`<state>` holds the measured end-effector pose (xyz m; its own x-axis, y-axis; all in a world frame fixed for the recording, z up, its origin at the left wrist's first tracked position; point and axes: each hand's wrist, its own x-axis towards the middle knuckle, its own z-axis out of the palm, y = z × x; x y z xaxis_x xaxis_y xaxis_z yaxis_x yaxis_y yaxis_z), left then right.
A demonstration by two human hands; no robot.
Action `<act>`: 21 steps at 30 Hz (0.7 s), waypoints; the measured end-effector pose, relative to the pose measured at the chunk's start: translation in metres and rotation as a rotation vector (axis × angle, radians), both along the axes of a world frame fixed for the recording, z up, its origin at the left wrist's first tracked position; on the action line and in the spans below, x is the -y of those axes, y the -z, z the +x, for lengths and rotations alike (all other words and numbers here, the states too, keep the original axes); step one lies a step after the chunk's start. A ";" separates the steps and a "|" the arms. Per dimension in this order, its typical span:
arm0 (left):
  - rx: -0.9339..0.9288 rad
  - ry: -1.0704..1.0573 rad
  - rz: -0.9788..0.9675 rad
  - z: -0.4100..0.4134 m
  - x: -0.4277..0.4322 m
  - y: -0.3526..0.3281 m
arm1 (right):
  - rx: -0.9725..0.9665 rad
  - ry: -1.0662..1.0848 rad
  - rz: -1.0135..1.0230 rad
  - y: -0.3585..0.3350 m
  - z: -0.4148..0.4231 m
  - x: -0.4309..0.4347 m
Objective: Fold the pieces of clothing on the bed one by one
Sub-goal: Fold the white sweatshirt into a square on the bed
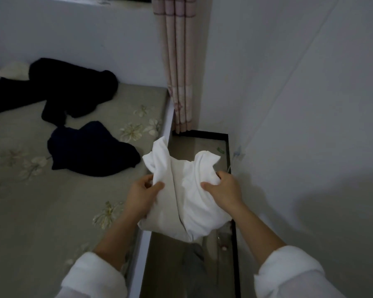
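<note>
A white garment (pixel 192 190) hangs bunched between both hands, over the bed's right edge and the floor gap beside it. My left hand (pixel 143 194) grips its left side, thumb on top of the cloth. My right hand (pixel 223 190) grips its right side with curled fingers. On the bed (pixel 30 211), which has a grey floral sheet, lie a dark navy garment (pixel 88 149), a larger black garment (pixel 73 89) behind it and a white piece (pixel 11 72) at the far left by the wall.
A pink curtain (pixel 179 61) hangs in the corner past the bed's end. A white wall (pixel 299 104) runs close along the right. Between bed and wall is a narrow strip of floor (pixel 170 265) with a black border.
</note>
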<state>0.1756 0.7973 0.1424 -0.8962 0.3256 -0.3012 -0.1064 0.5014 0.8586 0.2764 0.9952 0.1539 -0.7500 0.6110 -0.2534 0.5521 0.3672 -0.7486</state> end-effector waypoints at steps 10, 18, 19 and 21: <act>0.020 -0.212 -0.031 -0.175 -0.095 -0.010 | 0.018 -0.188 -0.008 -0.013 -0.206 -0.119; 0.004 -0.326 -0.033 -0.318 -0.115 -0.011 | -0.011 -0.284 -0.052 -0.004 -0.366 -0.143; 0.002 -0.331 -0.033 -0.339 -0.116 -0.007 | 0.000 -0.294 -0.059 0.001 -0.387 -0.144; 0.004 -0.333 -0.030 -0.384 -0.120 0.004 | 0.024 -0.301 -0.079 0.013 -0.433 -0.146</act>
<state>-0.2089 0.9169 0.1387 -0.9508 0.0060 -0.3096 -0.2717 0.4635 0.8434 -0.1571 1.1415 0.1407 -0.8877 0.3398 -0.3108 0.4449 0.4584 -0.7694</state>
